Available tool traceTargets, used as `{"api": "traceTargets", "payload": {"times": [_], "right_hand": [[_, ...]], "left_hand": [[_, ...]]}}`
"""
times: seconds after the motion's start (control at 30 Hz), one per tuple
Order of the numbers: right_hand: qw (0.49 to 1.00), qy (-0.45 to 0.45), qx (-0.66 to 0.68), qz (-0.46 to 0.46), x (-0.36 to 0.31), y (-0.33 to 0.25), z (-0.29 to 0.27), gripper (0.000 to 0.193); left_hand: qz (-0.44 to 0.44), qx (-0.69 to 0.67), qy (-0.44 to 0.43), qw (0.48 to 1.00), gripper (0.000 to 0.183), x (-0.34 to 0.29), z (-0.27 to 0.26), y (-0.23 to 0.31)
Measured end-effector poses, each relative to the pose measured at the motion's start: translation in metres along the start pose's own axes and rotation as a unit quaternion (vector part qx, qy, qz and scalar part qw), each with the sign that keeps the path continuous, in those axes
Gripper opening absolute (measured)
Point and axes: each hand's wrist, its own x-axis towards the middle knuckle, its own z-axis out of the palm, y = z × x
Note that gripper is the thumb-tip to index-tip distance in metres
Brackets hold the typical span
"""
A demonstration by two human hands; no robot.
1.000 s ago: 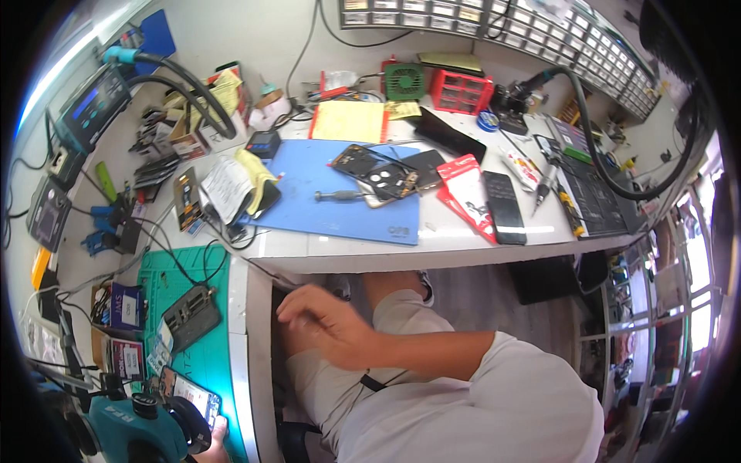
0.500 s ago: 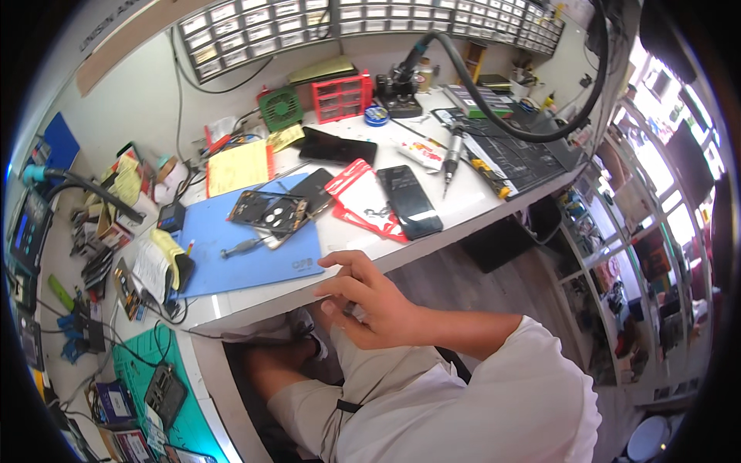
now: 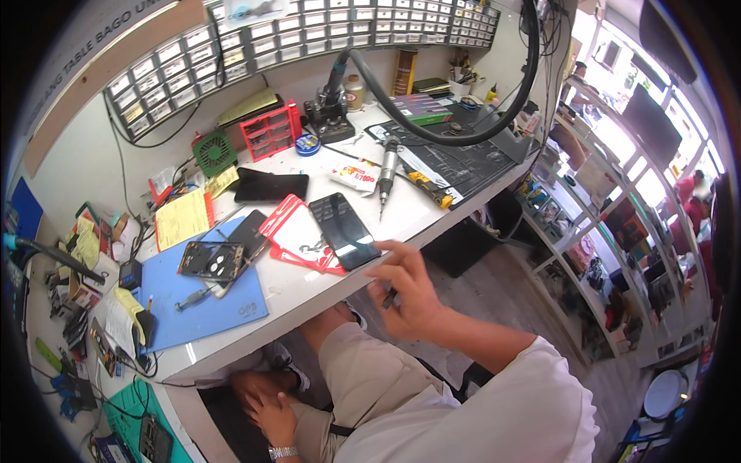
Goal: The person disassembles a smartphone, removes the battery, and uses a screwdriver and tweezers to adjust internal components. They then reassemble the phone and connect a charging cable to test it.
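My right hand (image 3: 413, 297) is raised just off the front edge of the bench. Its fingers are bent, and a short dark stick-like thing (image 3: 389, 299) shows by the thumb; its kind I cannot make out. The index fingertip is at the lower right corner of a black smartphone (image 3: 340, 224), whether touching I cannot tell. That phone lies face up against red and white zip pouches (image 3: 292, 230). My left hand (image 3: 274, 420), a metal watch (image 3: 283, 452) on its wrist, rests with fingers spread on my leg.
An opened phone body (image 3: 208, 260) and a small screwdriver (image 3: 193, 299) lie on a blue mat (image 3: 231, 310). A pen-shaped electric screwdriver (image 3: 387, 174), a glue tube (image 3: 355, 179) and another black phone (image 3: 272, 186) are farther back. A thick black hose (image 3: 432, 139) arches overhead.
The view has swung right. My right hand has moved from beside the blue mat to the smartphone's lower corner. My left hand has come into view on my leg.
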Motion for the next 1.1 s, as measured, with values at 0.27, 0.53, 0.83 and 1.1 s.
{"api": "traceTargets", "payload": {"times": [0.27,0.53,0.83,1.1], "right_hand": [[0.895,0.392,0.090,0.194,0.050,0.158,-0.111,0.016],[0.862,0.394,0.092,0.306,0.186,0.408,-0.262,0.029],[0.845,0.334,0.008,0.417,0.292,0.601,-0.283,0.024],[0.861,0.309,-0.033,0.401,0.310,0.738,-0.468,0.026]], "left_hand": [[0.082,-0.013,0.018,0.996,0.104,0.093,0.034,0.009],[0.119,0.022,0.134,0.984,0.059,0.106,0.050,0.065],[0.214,0.043,0.087,0.972,0.049,0.120,0.122,0.038],[0.219,-0.060,0.094,0.969,0.049,0.123,0.103,0.112]]}}
